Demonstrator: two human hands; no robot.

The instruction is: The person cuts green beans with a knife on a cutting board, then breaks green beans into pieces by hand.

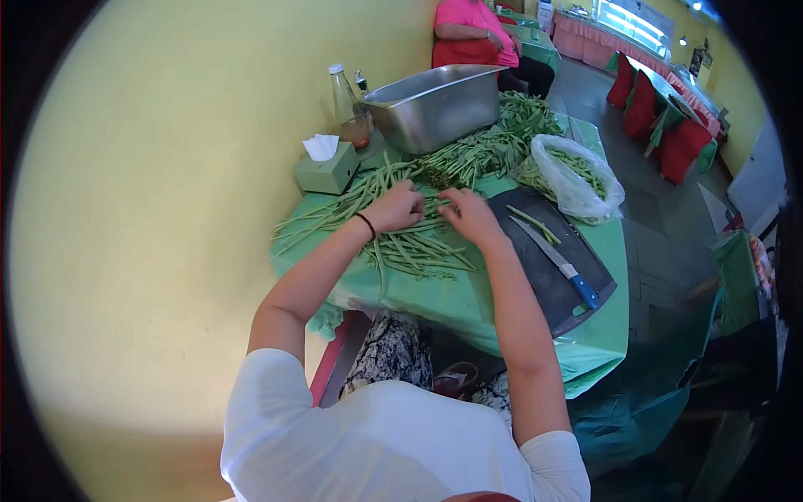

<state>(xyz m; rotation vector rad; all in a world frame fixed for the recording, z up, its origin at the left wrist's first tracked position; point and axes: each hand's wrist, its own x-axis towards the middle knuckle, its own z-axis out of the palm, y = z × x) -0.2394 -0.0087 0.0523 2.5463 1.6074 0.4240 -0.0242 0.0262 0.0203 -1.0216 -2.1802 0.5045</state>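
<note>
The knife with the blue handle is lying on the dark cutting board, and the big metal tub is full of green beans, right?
Not quite. The knife with the blue handle does lie on the dark cutting board, but the big metal tub shows no beans inside in the head view. The long green beans lie piled on the green tablecloth, where both hands, left and right, rest on them.

Scene is evenly lit by daylight from windows [631,25] at top right. Strong fisheye distortion is seen, with black vignette at the corners. Glare is noted on the metal basin [435,105]. Edges are blurred.
</note>
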